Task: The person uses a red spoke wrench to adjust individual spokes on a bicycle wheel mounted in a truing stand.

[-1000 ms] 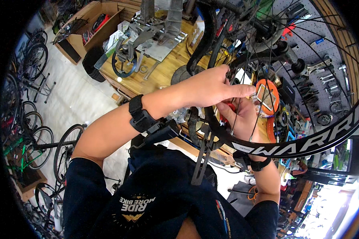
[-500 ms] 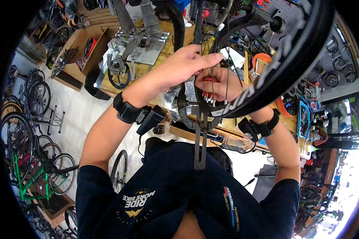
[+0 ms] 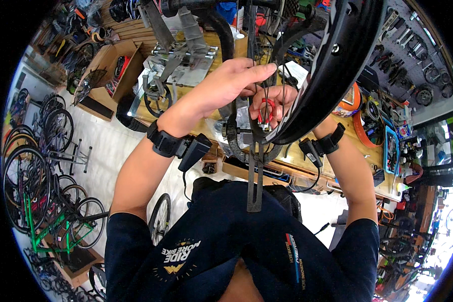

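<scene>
A bicycle wheel (image 3: 332, 83) with a black rim stands upright in a dark truing stand (image 3: 227, 35), in front of me. Its slotted metal bar (image 3: 255, 186) reaches down toward my shirt. My right hand (image 3: 283, 96) is closed on a red spoke wrench (image 3: 263, 104) at the spokes near the rim's lower end. From the left, my left hand (image 3: 231, 83) reaches to the spokes, thumb stretched across them and the other fingers curled, partly hidden, apparently gripping the wheel. Black straps with small devices sit on both wrists.
A wooden workbench (image 3: 332, 168) carries orange bowls (image 3: 365, 128), a blue tray (image 3: 391, 151) and a metal fixture (image 3: 186, 65). An open cardboard box (image 3: 123, 75) stands at the left. Parked bicycles (image 3: 50, 201) line the left floor; tools hang on a pegboard (image 3: 407, 65).
The wheel's rim has turned, so a different stretch of it shows. The red spoke wrench shows more clearly in my right hand. My left hand stays in nearly the same place.
</scene>
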Demonstrator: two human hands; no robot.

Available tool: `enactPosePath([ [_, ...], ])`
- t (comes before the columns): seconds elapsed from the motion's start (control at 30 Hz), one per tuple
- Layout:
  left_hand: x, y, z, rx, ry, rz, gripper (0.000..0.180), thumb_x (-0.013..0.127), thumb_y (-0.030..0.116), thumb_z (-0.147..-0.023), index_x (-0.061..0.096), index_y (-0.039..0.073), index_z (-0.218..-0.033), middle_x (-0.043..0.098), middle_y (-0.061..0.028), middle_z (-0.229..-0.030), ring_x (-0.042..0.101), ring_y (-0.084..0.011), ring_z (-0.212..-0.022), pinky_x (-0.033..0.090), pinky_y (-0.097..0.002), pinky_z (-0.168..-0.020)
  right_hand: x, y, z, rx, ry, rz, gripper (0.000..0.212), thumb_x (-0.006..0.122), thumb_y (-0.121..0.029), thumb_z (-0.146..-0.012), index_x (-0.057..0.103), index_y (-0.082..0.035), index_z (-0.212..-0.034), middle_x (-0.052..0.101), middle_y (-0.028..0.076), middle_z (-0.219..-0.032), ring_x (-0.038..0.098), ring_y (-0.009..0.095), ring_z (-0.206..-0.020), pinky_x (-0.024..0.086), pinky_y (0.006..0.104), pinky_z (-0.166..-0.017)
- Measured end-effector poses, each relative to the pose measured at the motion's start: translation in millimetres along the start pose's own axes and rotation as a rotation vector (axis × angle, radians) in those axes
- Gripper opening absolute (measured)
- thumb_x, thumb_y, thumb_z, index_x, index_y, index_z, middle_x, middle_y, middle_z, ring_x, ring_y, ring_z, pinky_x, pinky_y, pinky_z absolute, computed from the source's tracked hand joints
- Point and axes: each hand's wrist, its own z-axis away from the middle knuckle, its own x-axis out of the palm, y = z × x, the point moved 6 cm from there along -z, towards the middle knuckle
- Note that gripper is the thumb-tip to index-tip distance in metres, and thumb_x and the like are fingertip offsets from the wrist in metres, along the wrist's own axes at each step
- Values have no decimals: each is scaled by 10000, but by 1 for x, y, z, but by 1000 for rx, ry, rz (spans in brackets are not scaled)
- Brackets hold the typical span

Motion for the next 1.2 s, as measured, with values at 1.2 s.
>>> enactPosePath([
  [1.2, -4, -15, -8, -21, -104, 20, 563, 676, 509, -907, 609, -7, -1122, 671, -70, -1017, 627, -137, -939, 481, -317, -891, 15, -14, 1, -1, 146, 304, 167, 676, -150, -928, 670, -40, -1054, 688, 17, -845, 596, 90, -656, 490, 242, -597],
])
